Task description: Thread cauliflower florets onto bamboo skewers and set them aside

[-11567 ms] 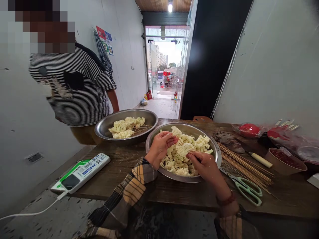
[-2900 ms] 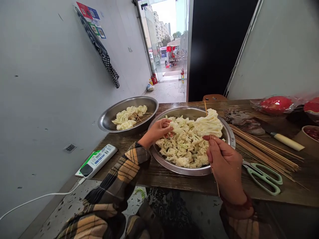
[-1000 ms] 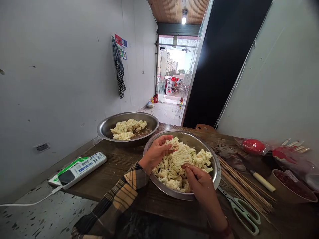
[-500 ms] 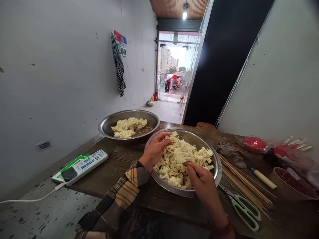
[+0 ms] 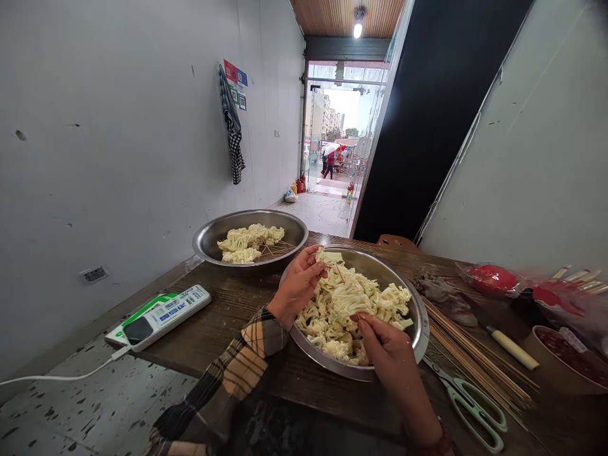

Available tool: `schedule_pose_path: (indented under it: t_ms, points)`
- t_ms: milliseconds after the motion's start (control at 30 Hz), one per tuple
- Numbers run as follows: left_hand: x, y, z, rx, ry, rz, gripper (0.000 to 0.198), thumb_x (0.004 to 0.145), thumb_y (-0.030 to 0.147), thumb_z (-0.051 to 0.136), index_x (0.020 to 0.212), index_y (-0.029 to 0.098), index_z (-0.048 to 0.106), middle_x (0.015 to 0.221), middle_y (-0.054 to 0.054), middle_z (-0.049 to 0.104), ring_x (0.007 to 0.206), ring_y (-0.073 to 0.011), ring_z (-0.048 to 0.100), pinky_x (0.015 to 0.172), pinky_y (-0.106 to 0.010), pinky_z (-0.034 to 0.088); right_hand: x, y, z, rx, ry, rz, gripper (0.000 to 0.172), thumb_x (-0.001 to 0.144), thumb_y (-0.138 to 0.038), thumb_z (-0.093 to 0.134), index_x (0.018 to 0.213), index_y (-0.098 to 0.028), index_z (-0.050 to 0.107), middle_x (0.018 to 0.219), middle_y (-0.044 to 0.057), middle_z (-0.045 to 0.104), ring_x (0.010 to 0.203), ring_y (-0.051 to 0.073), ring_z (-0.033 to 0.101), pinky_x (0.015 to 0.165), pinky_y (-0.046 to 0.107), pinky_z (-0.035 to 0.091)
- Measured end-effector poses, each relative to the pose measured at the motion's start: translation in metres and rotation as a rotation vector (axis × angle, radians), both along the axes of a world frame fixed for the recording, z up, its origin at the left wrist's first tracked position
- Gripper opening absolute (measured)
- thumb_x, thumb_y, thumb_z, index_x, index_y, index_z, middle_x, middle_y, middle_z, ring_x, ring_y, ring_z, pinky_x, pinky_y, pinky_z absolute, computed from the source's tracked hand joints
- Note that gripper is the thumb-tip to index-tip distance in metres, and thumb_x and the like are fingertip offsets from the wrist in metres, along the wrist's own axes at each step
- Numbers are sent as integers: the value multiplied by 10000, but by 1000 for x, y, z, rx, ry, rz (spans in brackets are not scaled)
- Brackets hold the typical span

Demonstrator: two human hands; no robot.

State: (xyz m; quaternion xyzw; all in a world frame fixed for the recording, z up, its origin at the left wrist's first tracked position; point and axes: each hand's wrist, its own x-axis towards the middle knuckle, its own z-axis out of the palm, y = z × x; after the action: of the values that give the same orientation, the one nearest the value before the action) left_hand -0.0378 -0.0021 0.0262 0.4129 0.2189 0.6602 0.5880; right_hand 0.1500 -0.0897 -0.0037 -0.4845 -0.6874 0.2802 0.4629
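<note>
Over the near steel basin (image 5: 422, 320), heaped with cauliflower florets (image 5: 332, 347), both my hands are at work. My left hand (image 5: 297, 288) pinches a cauliflower floret (image 5: 331, 256) between thumb and fingertips, its pale stem pointing right. Closed around the lower end of a bamboo skewer, my right hand (image 5: 393, 358) holds it pointing up and left. Cauliflower pieces (image 5: 350, 297) are threaded on this skewer, and its thin tip (image 5: 341, 274) shows just below the left hand's floret. Whether tip and floret touch, I cannot tell.
A second steel basin (image 5: 204, 246) at the back left holds skewered cauliflower (image 5: 242, 244). Right of the near basin lie bamboo skewers (image 5: 479, 354), green-handled scissors (image 5: 477, 405), a knife (image 5: 513, 348) and a tub (image 5: 563, 361). A phone on a white power bank (image 5: 175, 316) is at left.
The view has shifted slightly, so the scene sits a little further right. The floret in my left hand has turned, its stem now lying more sideways above the skewer tip. Both grips stay the same.
</note>
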Motion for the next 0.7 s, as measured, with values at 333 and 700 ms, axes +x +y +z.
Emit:
schedule_pose_path:
  t_ms: [333,700]
  points:
    - [0,-4,1,19,52,-17,466,701,143,726,1143,211,593,856,23,525,671,-45,503,642,-186,467,0,2,-3,15,4,11,366,912,-412,472,1018,-175,730,1053,102,723,996,247,665,859,352,522]
    - [0,-3,-3,60,79,-46,391,735,152,700,1091,216,551,876,17,543,702,-62,539,702,-214,486,0,1,-1,13,5,4,376,916,-407,466,1011,-158,731,1041,116,725,974,251,670,849,363,526]
